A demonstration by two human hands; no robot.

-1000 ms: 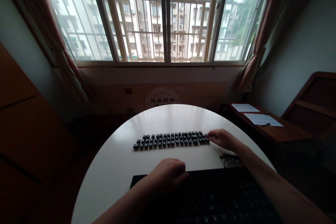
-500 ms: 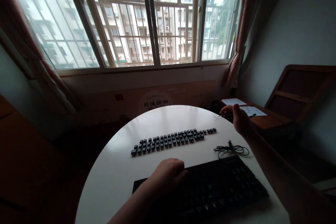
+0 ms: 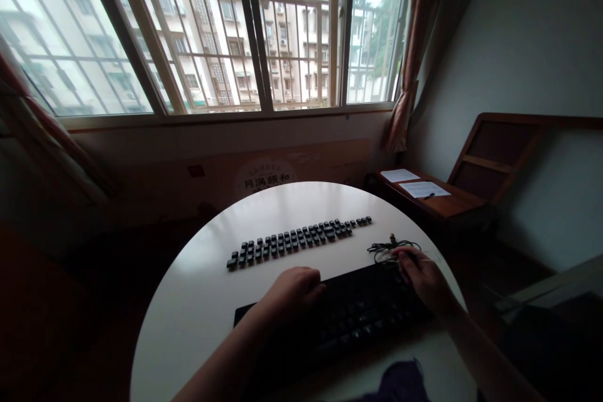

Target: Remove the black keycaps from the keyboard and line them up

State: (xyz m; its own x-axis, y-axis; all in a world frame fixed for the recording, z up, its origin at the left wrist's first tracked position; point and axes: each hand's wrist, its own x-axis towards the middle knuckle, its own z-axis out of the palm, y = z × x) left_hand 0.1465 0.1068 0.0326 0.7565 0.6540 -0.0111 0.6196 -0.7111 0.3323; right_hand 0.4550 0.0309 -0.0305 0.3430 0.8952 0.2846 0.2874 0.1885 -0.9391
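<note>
A black keyboard (image 3: 362, 311) lies on the near part of a round white table (image 3: 198, 301). My left hand (image 3: 292, 292) rests as a loose fist on the keyboard's left end. My right hand (image 3: 421, 275) is over the keyboard's right end, fingers pinched on a thin wire-like thing I cannot make out. Just beyond it lies the coiled black cable (image 3: 393, 246). Several black keycaps (image 3: 296, 240) sit in rows across the table's middle.
Beyond the table's right side stands a low wooden side table (image 3: 438, 204) with white papers (image 3: 414, 183), beside a wooden frame (image 3: 499, 157) against the wall. A barred window (image 3: 245, 31) and curtains fill the back. A dark purple cloth (image 3: 400, 383) shows at the near edge.
My right hand left the right end of the keycap rows, lifted up to the right with a thin wire thing, then came down over the keyboard's right end. The view turned right.
</note>
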